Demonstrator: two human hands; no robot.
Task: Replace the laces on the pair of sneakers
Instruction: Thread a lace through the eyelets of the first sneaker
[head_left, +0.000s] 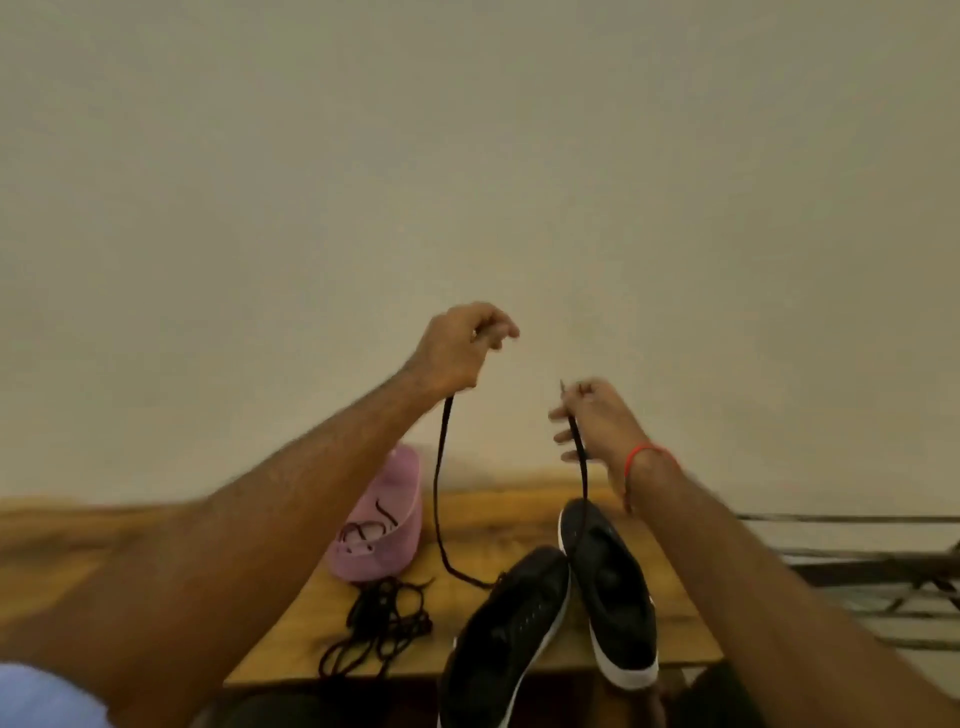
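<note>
Currently both hands are raised in front of a plain wall, well apart, each holding one end of the same black lace (439, 483). Left to right: a blue sleeve (47, 696) sits at the bottom left corner. A pink shoe (382, 525) rests on the wooden table (524, 525), far side, with a dark lace partly threaded in it. Just in front of it lies a loose tangle of dark laces (382, 623). Left hand (460, 345) is highest, fingers curled, pinching the lace, which hangs down and curves toward the sneakers. Left black sneaker (506, 639), white sole, lies tilted over the near table edge. Right black sneaker (610, 587) is touching it at the toe; the lace runs up from it. Right hand (597, 421) pinches the other end, tip sticking up above the fingers. Red thread (647, 457) circles that wrist. Metal bars (857, 566) at far right. Frame is motion-blurred, so eyelets are unreadable.
</note>
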